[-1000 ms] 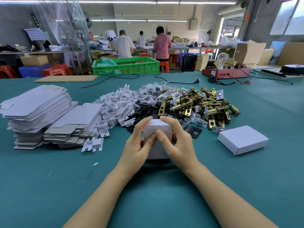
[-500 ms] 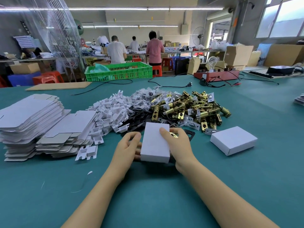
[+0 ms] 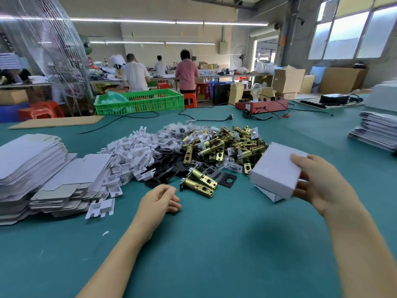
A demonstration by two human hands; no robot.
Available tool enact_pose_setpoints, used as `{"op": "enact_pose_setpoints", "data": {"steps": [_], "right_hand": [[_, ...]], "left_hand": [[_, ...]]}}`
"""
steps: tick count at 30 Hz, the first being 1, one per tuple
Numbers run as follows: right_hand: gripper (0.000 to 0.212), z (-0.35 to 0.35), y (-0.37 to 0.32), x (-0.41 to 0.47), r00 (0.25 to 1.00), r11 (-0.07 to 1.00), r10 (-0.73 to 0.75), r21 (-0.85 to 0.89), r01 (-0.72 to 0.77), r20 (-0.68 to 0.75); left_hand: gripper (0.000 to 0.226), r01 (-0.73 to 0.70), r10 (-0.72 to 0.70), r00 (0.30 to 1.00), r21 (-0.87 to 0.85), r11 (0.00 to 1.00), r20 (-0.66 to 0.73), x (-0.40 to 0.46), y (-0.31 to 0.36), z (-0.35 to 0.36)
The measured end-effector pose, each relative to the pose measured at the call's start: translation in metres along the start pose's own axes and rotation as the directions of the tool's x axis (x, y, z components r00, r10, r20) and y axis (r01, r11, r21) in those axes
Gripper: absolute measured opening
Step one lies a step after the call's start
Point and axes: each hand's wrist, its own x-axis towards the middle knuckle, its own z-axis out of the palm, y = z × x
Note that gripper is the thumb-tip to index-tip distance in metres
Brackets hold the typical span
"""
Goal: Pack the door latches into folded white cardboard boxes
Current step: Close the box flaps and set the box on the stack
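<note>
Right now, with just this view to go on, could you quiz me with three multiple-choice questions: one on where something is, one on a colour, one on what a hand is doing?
1. Where is the stack of flat cartons?
A. Left of the latch pile
B. In the crate
C. Under the right hand

2. What colour is the crate?
A. Red
B. Green
C. Blue

3. What is the right hand doing?
A. Resting empty
B. Holding a latch
C. Gripping a closed white box

Answers:
1. A: it lies far left of the latch pile.
2. B: its lattice walls are green.
3. C: its fingers wrap the box.
</note>
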Motion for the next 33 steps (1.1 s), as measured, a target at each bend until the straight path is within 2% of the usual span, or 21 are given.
{"op": "enact_pose_setpoints", "data": {"steps": [4,8,10,11,13,15,19,23,29,31,33], "right_hand": [[0.021,-0.043,0.029,0.001,0.966,0.997,0.062,-0.022,-0.070,-0.250],[0.021,-0.053,0.043,0.005,0.936,0.988,0.071,-0.105,-0.114,-0.346],[0.031,-0.051,0.049,0.009,0.907,0.932,-0.005,-0.331,-0.148,-0.421],[0.037,-0.051,0.051,0.009,0.891,0.858,-0.052,-0.477,-0.191,-0.451],[0.047,-0.050,0.054,0.009,0.883,0.731,-0.089,-0.632,-0.257,-0.461],[0.048,-0.051,0.057,0.010,0.899,0.694,-0.055,-0.664,-0.278,-0.435],[0.034,-0.049,0.061,0.015,0.910,0.722,-0.081,-0.653,-0.227,-0.406],[0.032,-0.044,0.064,0.017,0.906,0.724,-0.127,-0.662,-0.194,-0.404],[0.025,-0.042,0.065,0.016,0.906,0.805,-0.124,-0.575,-0.147,-0.405],[0.028,-0.041,0.062,0.011,0.902,0.783,-0.124,-0.599,-0.168,-0.414],[0.032,-0.037,0.058,0.005,0.877,0.698,-0.197,-0.691,-0.188,-0.438]], "left_hand": [[0.022,-0.001,0.000,1.000,0.027,1.000,0.003,0.000,0.000,0.001],[0.022,-0.008,0.008,1.000,0.047,0.999,-0.002,0.000,-0.001,0.000],[0.022,-0.011,0.011,1.000,0.063,0.998,-0.002,0.000,-0.002,0.000],[0.022,-0.013,0.013,1.000,0.074,0.997,-0.001,0.000,-0.002,0.000],[0.022,-0.015,0.015,1.000,0.086,0.996,0.000,0.000,-0.003,0.001],[0.022,-0.019,0.019,1.000,0.090,0.996,-0.001,0.000,-0.004,0.001],[0.021,-0.029,0.029,1.000,0.108,0.994,-0.004,-0.001,-0.003,0.001],[0.021,-0.036,0.036,0.999,0.124,0.992,0.000,-0.003,-0.003,0.001],[0.021,-0.044,0.044,0.999,0.144,0.989,0.003,-0.004,-0.002,0.001],[0.020,-0.042,0.042,0.999,0.145,0.989,0.005,-0.004,-0.002,0.001],[0.020,-0.037,0.036,0.999,0.139,0.990,0.005,-0.004,-0.002,0.001]]}}
